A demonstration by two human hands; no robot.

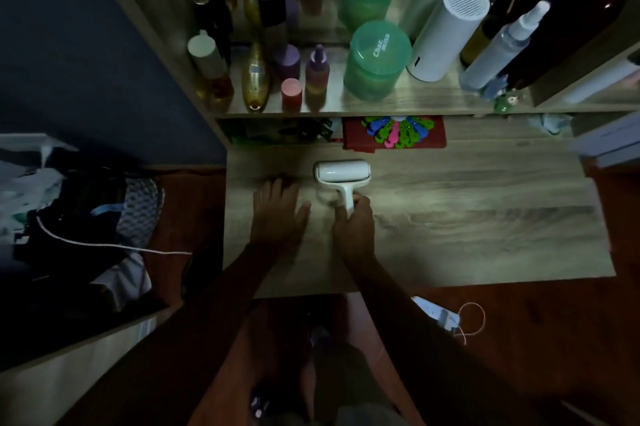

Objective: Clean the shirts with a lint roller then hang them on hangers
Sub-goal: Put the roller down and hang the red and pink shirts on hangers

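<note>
A white lint roller lies on the wooden desk, its drum pointing away from me and its handle toward me. My right hand grips the handle at its near end. My left hand rests flat on the desk, fingers spread, just left of the roller and apart from it. A heap of dark and patterned clothes lies on the surface to the far left, with a white cord across it. No hanger is in view.
A shelf behind the desk carries several bottles, two green jars and white cylinders. Coloured clothes pegs lie on a red cloth under the shelf. A white charger with a cable lies on the floor at the right.
</note>
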